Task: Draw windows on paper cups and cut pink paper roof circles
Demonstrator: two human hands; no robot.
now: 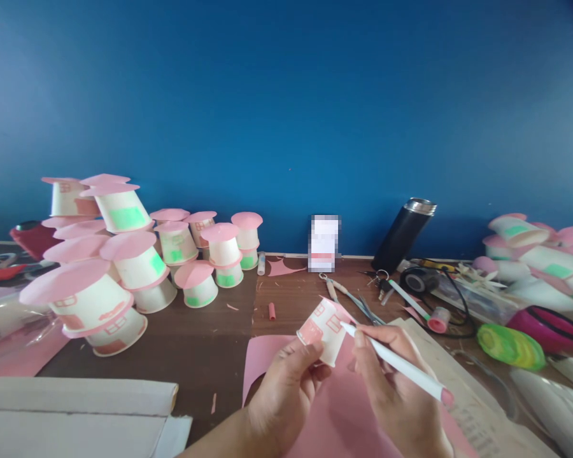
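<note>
My left hand [286,388] grips a small white paper cup [323,331] on its side; the cup has pink door and window shapes stuck on it. My right hand [391,388] is closed around a white pen [401,366] with a pink end, its tip touching the cup's wall. Both hands hover over a pink paper sheet [262,362] lying on the dark wooden table [210,343].
Stacked cup houses with pink roofs [124,254] fill the left of the table, and more [535,248] lie at the right. A black flask [403,235], scissors [344,292], keys, a tape roll [417,278], a green object [509,345] and white cardboard [76,407] surround the hands.
</note>
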